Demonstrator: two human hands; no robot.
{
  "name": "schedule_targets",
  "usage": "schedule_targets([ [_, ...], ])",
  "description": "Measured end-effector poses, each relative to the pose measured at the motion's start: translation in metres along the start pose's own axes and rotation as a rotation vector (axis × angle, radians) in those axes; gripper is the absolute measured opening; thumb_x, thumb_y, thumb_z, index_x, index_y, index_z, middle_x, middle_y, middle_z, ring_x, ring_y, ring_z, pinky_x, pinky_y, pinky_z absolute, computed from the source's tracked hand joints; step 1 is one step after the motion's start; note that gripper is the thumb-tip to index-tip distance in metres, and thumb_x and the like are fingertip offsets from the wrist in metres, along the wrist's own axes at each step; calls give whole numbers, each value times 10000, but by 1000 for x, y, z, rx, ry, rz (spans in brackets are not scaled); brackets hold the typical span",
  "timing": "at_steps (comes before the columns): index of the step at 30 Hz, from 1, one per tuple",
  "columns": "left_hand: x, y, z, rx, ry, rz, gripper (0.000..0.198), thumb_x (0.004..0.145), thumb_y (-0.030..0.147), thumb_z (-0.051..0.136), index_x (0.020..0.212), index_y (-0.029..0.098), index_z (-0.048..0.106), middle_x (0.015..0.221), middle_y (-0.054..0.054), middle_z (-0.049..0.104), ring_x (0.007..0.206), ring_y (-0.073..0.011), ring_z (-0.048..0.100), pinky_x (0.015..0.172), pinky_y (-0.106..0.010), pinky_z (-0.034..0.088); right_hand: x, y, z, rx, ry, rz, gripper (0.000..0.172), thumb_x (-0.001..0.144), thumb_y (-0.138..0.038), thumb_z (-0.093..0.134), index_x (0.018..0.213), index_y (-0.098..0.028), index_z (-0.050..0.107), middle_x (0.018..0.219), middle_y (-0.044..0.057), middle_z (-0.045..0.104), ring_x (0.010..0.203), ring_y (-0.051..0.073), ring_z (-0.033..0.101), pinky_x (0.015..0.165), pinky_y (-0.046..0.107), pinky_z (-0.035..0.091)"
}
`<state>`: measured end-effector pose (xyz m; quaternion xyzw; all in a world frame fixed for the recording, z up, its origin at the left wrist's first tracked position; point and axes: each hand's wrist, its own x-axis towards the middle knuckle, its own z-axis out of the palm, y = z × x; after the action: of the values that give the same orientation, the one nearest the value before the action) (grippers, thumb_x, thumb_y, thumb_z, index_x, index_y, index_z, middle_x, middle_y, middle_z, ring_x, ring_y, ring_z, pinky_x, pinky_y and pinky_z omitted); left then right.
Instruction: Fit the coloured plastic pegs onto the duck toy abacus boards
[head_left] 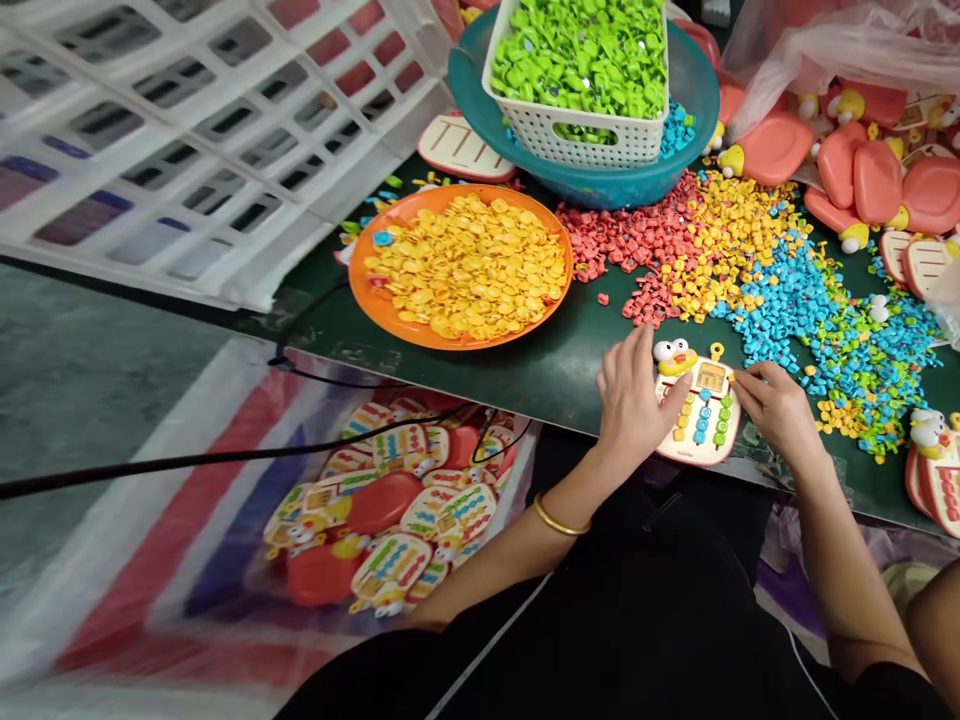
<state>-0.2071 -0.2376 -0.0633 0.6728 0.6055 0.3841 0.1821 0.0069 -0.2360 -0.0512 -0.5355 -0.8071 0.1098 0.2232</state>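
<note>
A cream toy board [694, 452] with bulging eyes and a yellow beak lies at the near edge of the green table. Yellow, blue and green beads sit in its columns, below an orange panel. My left hand [634, 395] grips its left side, the thumb over the front and the fingers stretched along the edge. At its upper right edge, my right hand [780, 405] is closed in a pinch; a tiny yellow spot shows at the fingertips, too small to name. Loose blue beads [772, 310], red beads [630, 235] and yellow beads [739, 225] are heaped just beyond.
An orange plate [365, 305] of yellow pieces stands left. Behind it, a white basket [525, 110] of green pieces rests in a teal basin [469, 65]. Red-backed toys [772, 145] pile up right. A striped bag [172, 520] with finished-looking boards [394, 570] lies below, near a white crate [165, 130].
</note>
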Motion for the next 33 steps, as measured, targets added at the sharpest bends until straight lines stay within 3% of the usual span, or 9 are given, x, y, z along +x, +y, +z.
schedule_targets([
  [6,-4,-22,12,-173,-55,66,538,940,322,573,1439,192,420,1360,-142,568,1264,-262,543,1060,-443,461,3,5,-4,174,-6,39,264,973,-338,523,1010,-237,764,970,94,679,916,220,635,818,366,538],
  [12,-17,-16,6,-413,22,260,681,924,305,619,1517,214,297,1440,-175,464,1223,-256,591,966,-376,566,-8,-15,-12,642,14,406,320,870,-462,653,1084,-233,722,1011,68,726,895,229,669,770,373,560],
  [15,-27,-9,4,-542,64,283,751,917,256,636,1543,254,221,1432,-172,481,1149,-232,644,898,-333,598,-17,-35,-2,598,115,457,310,935,-456,531,993,-212,714,958,73,721,867,222,660,787,374,544],
  [20,-38,1,-3,-867,-5,-83,764,907,309,662,1543,282,240,1412,-144,515,1033,-196,711,851,-289,614,-24,-45,24,620,190,401,292,964,-388,449,1002,-210,677,930,68,696,860,200,651,773,335,535],
  [26,-28,6,-10,-912,-119,-373,726,846,375,714,1483,212,404,1449,-160,527,1115,-233,682,929,-325,591,-14,-53,43,729,194,522,313,953,-410,446,996,-212,684,931,64,706,847,194,657,764,329,547],
  [28,-17,-8,-27,-940,-228,-412,775,821,394,730,1491,207,389,1403,-155,579,1105,-237,688,912,-330,593,-12,-51,30,744,53,482,320,935,-432,483,1067,-228,690,1004,68,713,899,198,660,784,336,556],
  [30,-6,-37,-60,-914,-421,-448,823,758,400,779,1474,207,422,1313,-139,652,1008,-243,722,827,-334,615,-20,-34,-2,651,8,459,379,890,-469,559,1185,-252,657,1110,76,694,952,211,655,780,353,567],
  [31,-3,-57,-82,-849,-556,-478,821,732,387,799,1457,215,452,1255,-117,689,949,-241,737,769,-330,622,-31,-18,-24,546,51,476,458,851,-497,607,1244,-262,625,1170,88,672,982,228,650,774,371,571],
  [33,2,-97,-129,-624,-854,-519,751,692,359,818,1384,247,548,1067,-41,765,801,-235,755,631,-318,618,-64,23,-77,111,403,654,569,779,-572,663,1253,-261,606,1238,128,620,1071,290,619,808,456,565],
])
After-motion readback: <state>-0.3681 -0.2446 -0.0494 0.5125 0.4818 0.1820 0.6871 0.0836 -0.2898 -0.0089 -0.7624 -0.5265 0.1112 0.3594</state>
